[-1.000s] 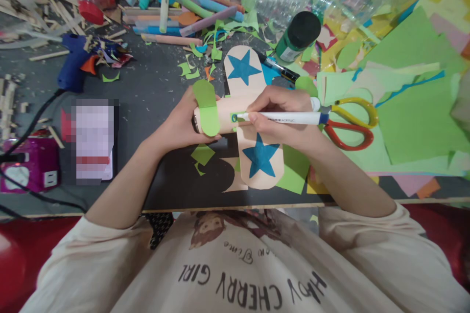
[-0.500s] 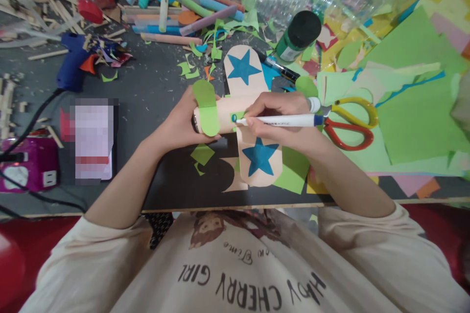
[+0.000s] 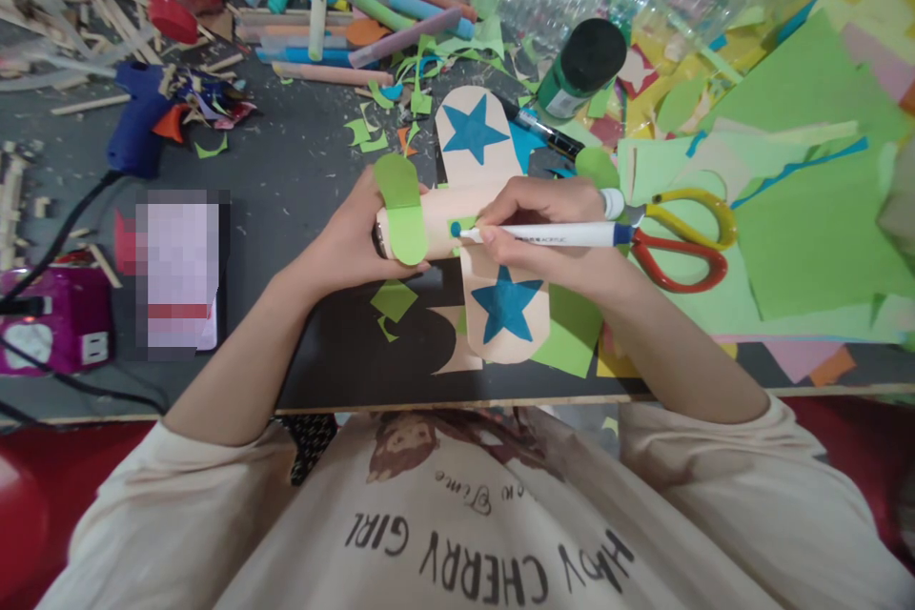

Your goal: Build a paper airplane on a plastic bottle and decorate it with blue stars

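A paper airplane model (image 3: 439, 214) lies across the table in front of me, with a peach tube for a body and a green paper strip (image 3: 407, 233) across its tail end. Each peach wing bears a blue star; one star (image 3: 476, 131) points away from me, the other (image 3: 506, 305) lies nearer. My left hand (image 3: 361, 229) is closed round the tail end of the tube. Between the fingers of my right hand (image 3: 547, 214) is a white paint marker (image 3: 558, 234), its tip at a small blue dot (image 3: 456, 229) on a green patch of the body.
Scissors (image 3: 686, 238) with yellow and red handles lie to the right on green paper (image 3: 807, 191). A dark-capped green bottle (image 3: 582, 67) stands behind. On the left are a blue glue gun (image 3: 139, 119), a blurred phone (image 3: 178, 272) and a purple box (image 3: 61, 319) with cables.
The blue ring on the green patch is now filled in as a solid dot. Both hands have kept nearly the same place.
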A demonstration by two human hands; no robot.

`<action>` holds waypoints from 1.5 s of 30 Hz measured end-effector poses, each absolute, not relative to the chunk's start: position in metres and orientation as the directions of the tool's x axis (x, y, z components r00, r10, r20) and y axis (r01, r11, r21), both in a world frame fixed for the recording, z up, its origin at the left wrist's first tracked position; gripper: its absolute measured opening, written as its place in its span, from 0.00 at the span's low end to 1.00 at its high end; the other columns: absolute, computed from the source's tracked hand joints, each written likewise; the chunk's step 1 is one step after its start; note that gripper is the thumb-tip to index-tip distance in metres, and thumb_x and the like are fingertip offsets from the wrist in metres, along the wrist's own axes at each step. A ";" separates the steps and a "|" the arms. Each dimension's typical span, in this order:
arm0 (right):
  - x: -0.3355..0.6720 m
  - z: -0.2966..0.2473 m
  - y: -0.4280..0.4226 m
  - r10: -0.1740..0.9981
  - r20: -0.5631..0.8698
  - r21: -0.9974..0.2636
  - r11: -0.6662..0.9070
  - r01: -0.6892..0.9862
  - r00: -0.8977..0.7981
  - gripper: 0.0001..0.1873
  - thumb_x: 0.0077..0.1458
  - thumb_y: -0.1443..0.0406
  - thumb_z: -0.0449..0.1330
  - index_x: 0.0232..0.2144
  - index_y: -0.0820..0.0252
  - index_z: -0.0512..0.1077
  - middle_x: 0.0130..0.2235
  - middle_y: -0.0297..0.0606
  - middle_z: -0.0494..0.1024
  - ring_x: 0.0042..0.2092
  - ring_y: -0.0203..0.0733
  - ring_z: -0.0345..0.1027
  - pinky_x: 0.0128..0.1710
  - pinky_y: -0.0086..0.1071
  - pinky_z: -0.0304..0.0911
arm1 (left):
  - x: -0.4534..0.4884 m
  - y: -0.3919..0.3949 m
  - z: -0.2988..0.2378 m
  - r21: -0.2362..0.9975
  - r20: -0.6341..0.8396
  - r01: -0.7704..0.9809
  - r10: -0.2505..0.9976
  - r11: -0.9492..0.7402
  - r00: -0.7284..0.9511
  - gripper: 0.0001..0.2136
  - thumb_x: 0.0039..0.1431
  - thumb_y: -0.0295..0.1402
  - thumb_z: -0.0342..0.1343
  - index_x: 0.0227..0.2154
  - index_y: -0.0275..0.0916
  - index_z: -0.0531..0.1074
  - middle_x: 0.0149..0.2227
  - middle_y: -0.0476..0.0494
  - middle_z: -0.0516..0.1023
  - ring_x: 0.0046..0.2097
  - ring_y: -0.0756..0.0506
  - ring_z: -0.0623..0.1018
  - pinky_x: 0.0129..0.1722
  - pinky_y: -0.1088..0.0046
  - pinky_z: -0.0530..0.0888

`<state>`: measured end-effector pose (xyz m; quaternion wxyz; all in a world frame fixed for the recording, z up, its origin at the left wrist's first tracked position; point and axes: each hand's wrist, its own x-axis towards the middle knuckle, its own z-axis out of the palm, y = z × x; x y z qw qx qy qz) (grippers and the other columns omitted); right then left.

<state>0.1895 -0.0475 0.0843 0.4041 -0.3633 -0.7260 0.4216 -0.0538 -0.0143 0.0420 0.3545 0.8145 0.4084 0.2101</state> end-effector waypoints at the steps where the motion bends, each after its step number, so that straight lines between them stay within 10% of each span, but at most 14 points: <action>1: 0.190 0.085 -0.048 0.869 0.279 -0.906 0.379 0.187 -0.409 0.12 0.56 0.66 0.61 0.22 0.55 0.66 0.21 0.28 0.70 0.22 0.31 0.58 0.21 0.30 0.51 | -0.054 -0.014 0.042 0.751 0.050 0.518 0.816 -0.411 0.575 0.34 0.45 0.47 0.69 0.54 0.44 0.67 0.55 0.38 0.69 0.56 0.34 0.72 0.57 0.55 0.71; 45: 0.197 0.090 -0.045 0.907 0.163 -0.895 0.302 0.329 -0.388 0.11 0.56 0.63 0.62 0.23 0.54 0.66 0.22 0.31 0.72 0.22 0.34 0.60 0.22 0.32 0.56 | -0.057 -0.014 0.038 0.727 0.110 0.498 0.796 -0.472 0.595 0.35 0.48 0.52 0.67 0.56 0.43 0.66 0.58 0.36 0.69 0.58 0.33 0.73 0.57 0.56 0.72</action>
